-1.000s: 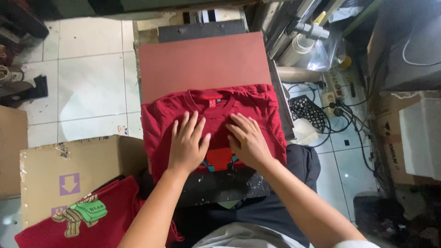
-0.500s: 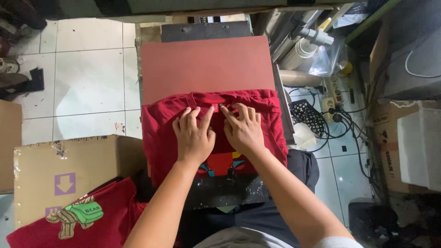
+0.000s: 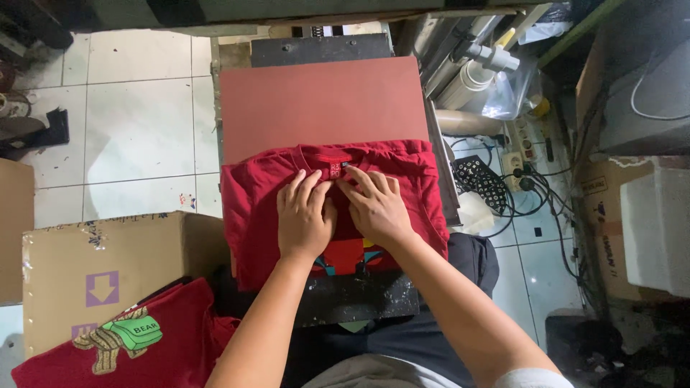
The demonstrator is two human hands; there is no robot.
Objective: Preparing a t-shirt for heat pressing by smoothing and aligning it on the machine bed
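A red T-shirt (image 3: 251,201) lies folded on the near half of a reddish-brown press pad (image 3: 323,100). My left hand (image 3: 305,215) rests flat on the shirt just below the collar, fingers together. My right hand (image 3: 375,208) lies beside it, touching it, fingers spread toward the small neck label (image 3: 335,169). A colourful print (image 3: 345,255) shows under my wrists. Neither hand grips anything.
A cardboard box (image 3: 108,273) stands at the left, with another red printed shirt (image 3: 129,345) on it. Cables and a power strip (image 3: 525,165) lie on the tiled floor at the right, beside rolls (image 3: 467,79) and white foam (image 3: 658,230).
My hands slid up the shirt from its middle toward the collar and came together; since half a second ago the fingers have drawn back slightly below the label.
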